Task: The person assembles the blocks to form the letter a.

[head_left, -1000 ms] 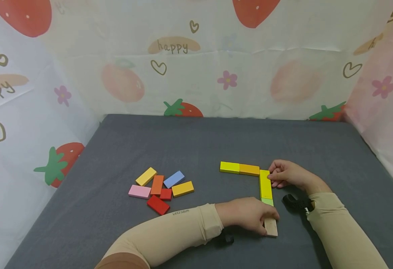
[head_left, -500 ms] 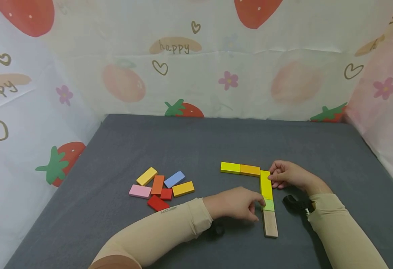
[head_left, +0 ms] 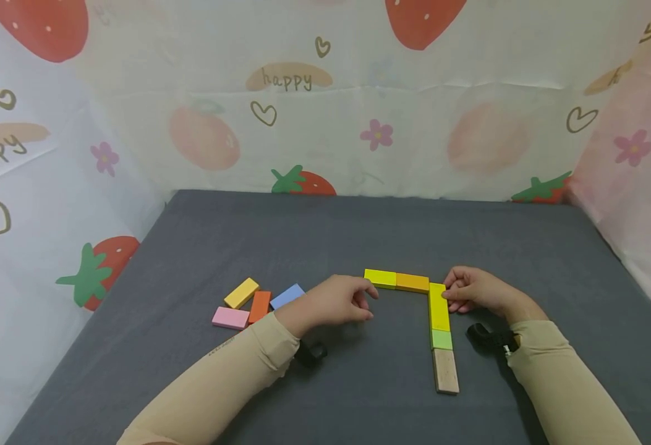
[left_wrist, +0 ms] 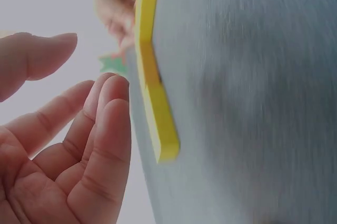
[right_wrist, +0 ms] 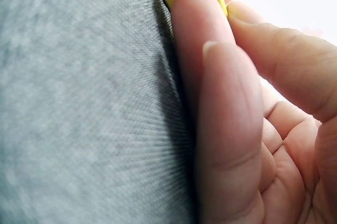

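My left hand (head_left: 336, 300), fingers loosely bent and holding nothing, hovers between the loose blocks and the left end of a block row. In the left wrist view its fingertips (left_wrist: 118, 89) are apart from the row. The row has a yellow block (head_left: 379, 279), an orange block (head_left: 412, 283), a long yellow block (head_left: 439, 307) turned toward me, a light green block (head_left: 441, 339) and a plain wooden block (head_left: 446, 371). My right hand (head_left: 481, 290) touches the long yellow block's right side near its far end. In the right wrist view fingertips (right_wrist: 202, 16) meet that block.
Loose blocks lie left on the grey cloth (head_left: 325, 235): a yellow-orange one (head_left: 242, 293), a pink one (head_left: 230, 317), an orange-red one (head_left: 259, 306) and a blue one (head_left: 287, 296). My left forearm hides others. Patterned curtains stand behind and beside the table.
My left hand has let go of the plain wooden block, which stays below the green one, and has moved left and away from me. My right hand has kept its place.
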